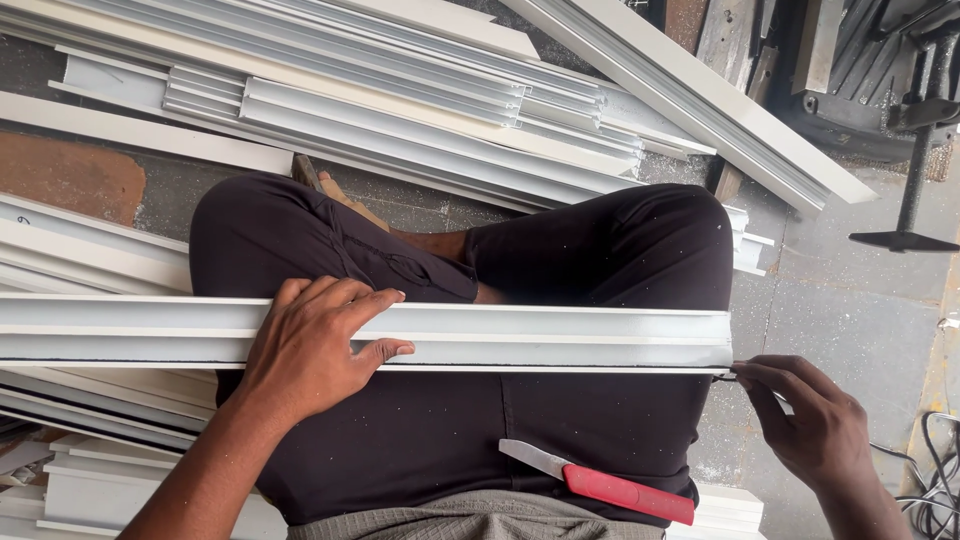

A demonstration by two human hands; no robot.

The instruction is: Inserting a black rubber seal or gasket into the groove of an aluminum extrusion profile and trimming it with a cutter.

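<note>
Seated person, legs crossed, dark trousers. A long white profile (560, 338) lies across the lap (450, 440), running from the picture's left edge to just past the person's right knee.

Left hand (310, 345): laid flat over the top of the profile about midway along its visible length, fingers spread across the upper face, thumb hooked along the near edge. Pressing down on it rather than wrapping around.

Right hand (810, 420): at the profile's right end, near lower corner. Thumb and forefinger pinched narrow on a thin dark strip (728, 374) that comes out of the groove along the profile's near edge. Other fingers curled in.

Knife (600, 482) with a red handle and short pale blade rests on the lap, below the profile, closer to the right hand; neither hand touches it.

Beyond the profile, on the far side of the knees, a stack of similar white profiles (400, 100) lies on the floor (860, 320). More of them lie under the profile's left end. Cables (935, 470) on the floor right of the right hand.
</note>
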